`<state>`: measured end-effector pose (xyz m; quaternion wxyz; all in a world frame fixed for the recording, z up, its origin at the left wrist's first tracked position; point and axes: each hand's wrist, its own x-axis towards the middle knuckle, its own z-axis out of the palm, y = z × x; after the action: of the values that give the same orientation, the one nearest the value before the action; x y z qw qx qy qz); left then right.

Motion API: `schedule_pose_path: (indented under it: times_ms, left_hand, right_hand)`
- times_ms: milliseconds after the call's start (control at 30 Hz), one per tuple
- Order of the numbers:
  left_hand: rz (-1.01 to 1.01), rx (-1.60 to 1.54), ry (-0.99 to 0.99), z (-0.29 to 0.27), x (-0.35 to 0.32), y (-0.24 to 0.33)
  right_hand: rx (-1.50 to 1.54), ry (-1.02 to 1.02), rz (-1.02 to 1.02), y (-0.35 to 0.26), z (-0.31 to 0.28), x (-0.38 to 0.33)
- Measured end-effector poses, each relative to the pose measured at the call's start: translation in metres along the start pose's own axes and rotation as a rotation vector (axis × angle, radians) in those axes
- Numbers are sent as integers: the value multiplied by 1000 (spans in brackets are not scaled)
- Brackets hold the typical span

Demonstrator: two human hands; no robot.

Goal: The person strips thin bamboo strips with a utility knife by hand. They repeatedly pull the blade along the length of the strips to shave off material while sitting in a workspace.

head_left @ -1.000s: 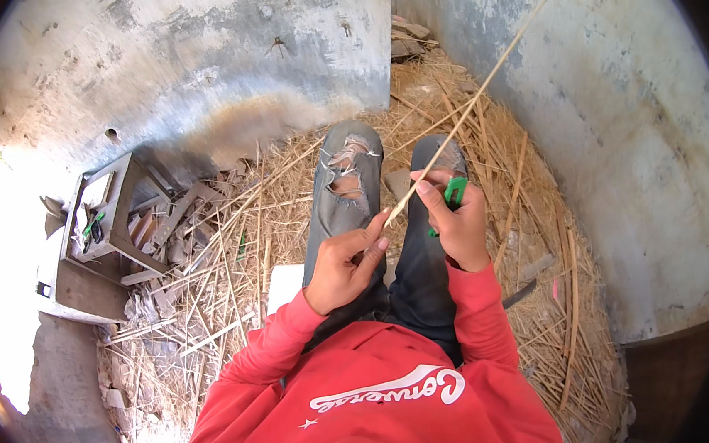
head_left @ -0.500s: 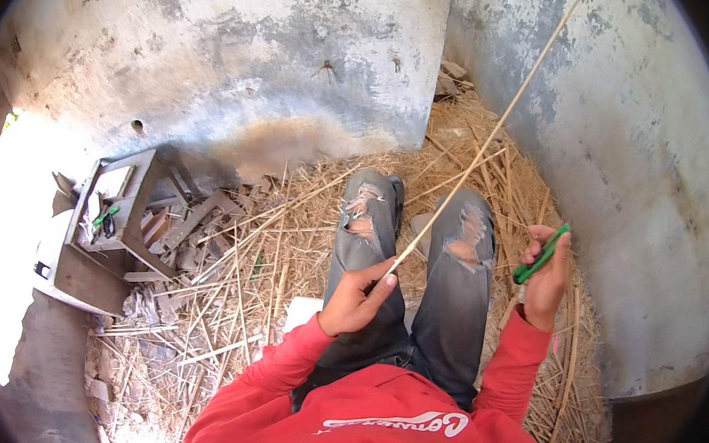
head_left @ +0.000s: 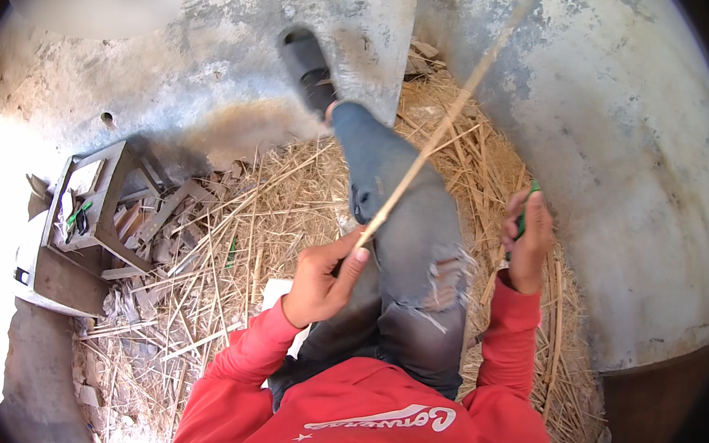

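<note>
My left hand (head_left: 327, 276) is closed around the lower end of a long, pale bamboo strip (head_left: 415, 166). The strip slants up and away to the right, crossing in front of my raised leg, and its far end is blurred. Off to the right, my right hand (head_left: 529, 245) is closed on a slim green tool (head_left: 522, 221) shaped like a cutter. The fingers hide much of this tool, and its blade cannot be made out. Some distance separates the two hands, and the green tool is apart from the strip.
One leg in torn jeans (head_left: 410, 201) is lifted across the other, with a dark sandal (head_left: 308, 64) near the wall. Straw and loose strips (head_left: 210, 260) cover the floor. A wooden stool-like frame (head_left: 110, 202) at left holds a green-handled tool (head_left: 78, 218). Weathered walls (head_left: 593, 157) enclose the space.
One leg has swung up and across, bringing its sandal into view. Both hands, still holding the strip and the green tool, appear slightly further left. The view has shifted a little.
</note>
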<state>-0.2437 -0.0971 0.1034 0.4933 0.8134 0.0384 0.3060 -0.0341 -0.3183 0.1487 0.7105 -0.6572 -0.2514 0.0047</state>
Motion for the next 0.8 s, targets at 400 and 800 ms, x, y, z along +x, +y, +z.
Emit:
schedule_pose_path:
  times_ms: [400, 800]
  left_hand:
    - [-52, 446, -130, 21, -31, -6]
    - [-113, 659, -234, 52, -38, 11]
  right_hand:
    - [-399, -456, 17, 42, 29, -22]
    - [-660, -536, -100, 53, 21, -88]
